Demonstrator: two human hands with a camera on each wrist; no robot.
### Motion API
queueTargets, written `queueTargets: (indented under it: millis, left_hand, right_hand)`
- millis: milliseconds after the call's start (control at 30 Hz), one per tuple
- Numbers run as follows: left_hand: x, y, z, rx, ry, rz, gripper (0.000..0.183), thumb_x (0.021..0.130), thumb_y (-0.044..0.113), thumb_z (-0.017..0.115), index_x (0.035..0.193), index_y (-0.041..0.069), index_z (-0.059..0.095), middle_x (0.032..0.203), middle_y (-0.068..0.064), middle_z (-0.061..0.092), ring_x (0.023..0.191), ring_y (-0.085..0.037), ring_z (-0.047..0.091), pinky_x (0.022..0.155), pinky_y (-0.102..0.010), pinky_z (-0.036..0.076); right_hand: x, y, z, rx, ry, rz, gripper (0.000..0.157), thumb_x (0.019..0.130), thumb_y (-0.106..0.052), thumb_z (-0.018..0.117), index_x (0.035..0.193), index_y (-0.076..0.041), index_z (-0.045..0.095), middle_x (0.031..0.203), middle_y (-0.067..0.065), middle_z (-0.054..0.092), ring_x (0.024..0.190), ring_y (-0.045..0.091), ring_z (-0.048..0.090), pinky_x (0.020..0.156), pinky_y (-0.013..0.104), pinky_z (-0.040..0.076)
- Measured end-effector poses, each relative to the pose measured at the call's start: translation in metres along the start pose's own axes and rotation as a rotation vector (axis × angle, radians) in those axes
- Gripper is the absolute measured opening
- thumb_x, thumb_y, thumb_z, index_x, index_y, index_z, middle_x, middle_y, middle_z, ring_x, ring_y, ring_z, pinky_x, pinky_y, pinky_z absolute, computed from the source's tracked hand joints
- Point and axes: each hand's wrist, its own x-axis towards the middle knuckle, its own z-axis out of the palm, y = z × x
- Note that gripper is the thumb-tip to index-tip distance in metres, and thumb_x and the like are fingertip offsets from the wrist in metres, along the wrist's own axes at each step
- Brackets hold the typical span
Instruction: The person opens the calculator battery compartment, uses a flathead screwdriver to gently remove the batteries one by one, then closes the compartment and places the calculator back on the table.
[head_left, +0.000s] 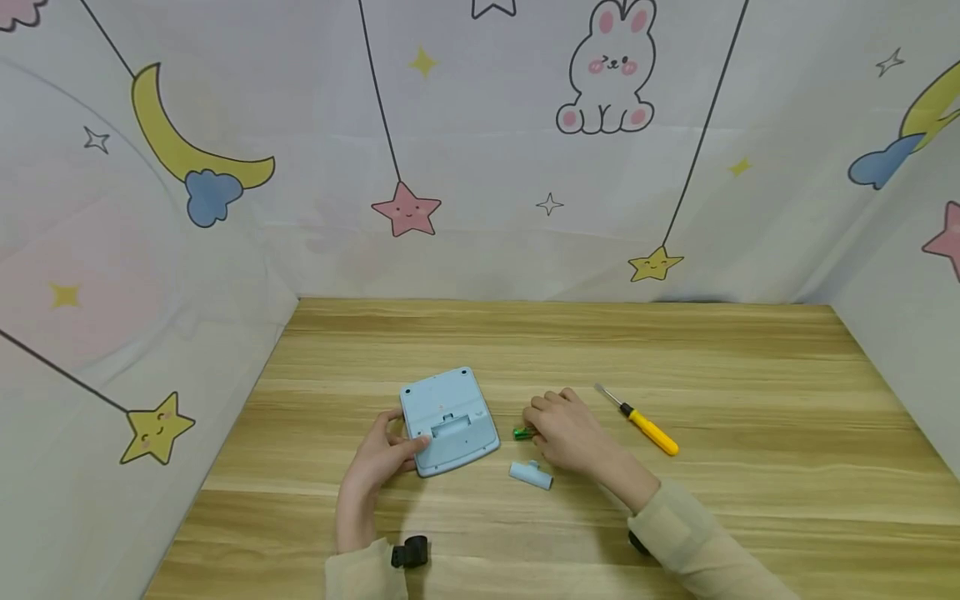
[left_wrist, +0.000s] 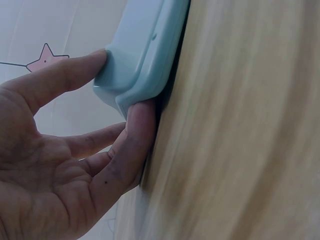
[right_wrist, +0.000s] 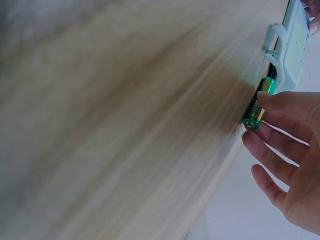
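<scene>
A light blue calculator (head_left: 442, 396) lies back side up, its battery compartment (head_left: 451, 427) uncovered. My left hand (head_left: 386, 450) grips its near left corner. In the left wrist view the thumb (left_wrist: 75, 75) presses the upper face, and the other fingers reach under the edge close to the table. To the right, my right hand (head_left: 566, 429) pinches a green battery (right_wrist: 255, 112) between thumb and fingers, low over the wood. In the head view the hand hides part of the battery. The light blue battery cover (head_left: 531, 475) lies just in front of that hand.
A screwdriver (head_left: 648, 429) with a yellow handle lies on the wooden table (head_left: 750, 358), right of my right hand. Printed cloth (head_left: 487, 250) hangs at the back and along both sides of the table. Black straps circle both wrists.
</scene>
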Motion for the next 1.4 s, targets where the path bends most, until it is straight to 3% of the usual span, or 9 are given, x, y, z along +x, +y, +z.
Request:
queueTargets:
  millis: [267, 533, 967, 1200, 1400]
  left_hand:
    - [0.000, 0.002, 0.000, -0.008, -0.003, 0.002, 0.069, 0.085, 0.007, 0.069, 0.143, -0.001, 0.032, 0.090, -0.015, 0.057, 0.070, -0.015, 0.064, 0.068, -0.030, 0.058]
    - [-0.001, 0.002, 0.000, -0.008, -0.002, 0.000, 0.068, 0.085, 0.007, 0.069, 0.143, -0.001, 0.033, 0.090, -0.015, 0.057, 0.070, -0.015, 0.064, 0.069, -0.030, 0.058]
    - [-0.001, 0.002, 0.000, 0.006, 0.004, -0.008, 0.069, 0.085, 0.008, 0.069, 0.143, 0.000, 0.032, 0.090, -0.015, 0.057, 0.071, -0.016, 0.063, 0.068, -0.029, 0.058]
    - [-0.002, 0.002, 0.000, 0.003, 0.003, -0.005, 0.069, 0.085, 0.008, 0.070, 0.143, 0.000, 0.033, 0.090, -0.015, 0.057, 0.071, -0.016, 0.063, 0.068, -0.030, 0.058]
    - [-0.001, 0.002, 0.000, 0.001, 0.001, 0.004, 0.068, 0.085, 0.007, 0.069, 0.142, -0.001, 0.033, 0.089, -0.015, 0.058, 0.070, -0.015, 0.063, 0.068, -0.030, 0.058]
  right_hand:
    - [0.001, 0.001, -0.001, 0.007, -0.004, 0.006, 0.014, 0.080, -0.014, 0.073, 0.080, -0.018, 0.060, 0.077, -0.007, 0.056, 0.073, 0.012, 0.047, 0.073, 0.031, 0.039]
    - [-0.002, 0.001, -0.010, 0.029, 0.025, 0.042, 0.019, 0.080, -0.016, 0.075, 0.098, -0.015, 0.069, 0.096, -0.002, 0.068, 0.088, 0.018, 0.060, 0.079, 0.036, 0.047]
    - [-0.011, -0.009, -0.017, 0.073, -0.013, 0.042, 0.009, 0.080, -0.019, 0.072, 0.086, -0.017, 0.067, 0.081, -0.007, 0.065, 0.071, 0.008, 0.052, 0.065, 0.023, 0.039]
    - [-0.014, -0.016, -0.019, 0.068, -0.074, 0.054, 0.020, 0.079, -0.033, 0.075, 0.086, -0.015, 0.068, 0.080, -0.007, 0.065, 0.071, 0.009, 0.052, 0.063, 0.023, 0.038]
    - [-0.017, -0.020, -0.017, 0.073, -0.110, 0.061, 0.027, 0.079, -0.040, 0.075, 0.077, -0.016, 0.062, 0.071, -0.009, 0.056, 0.064, 0.007, 0.045, 0.060, 0.023, 0.035]
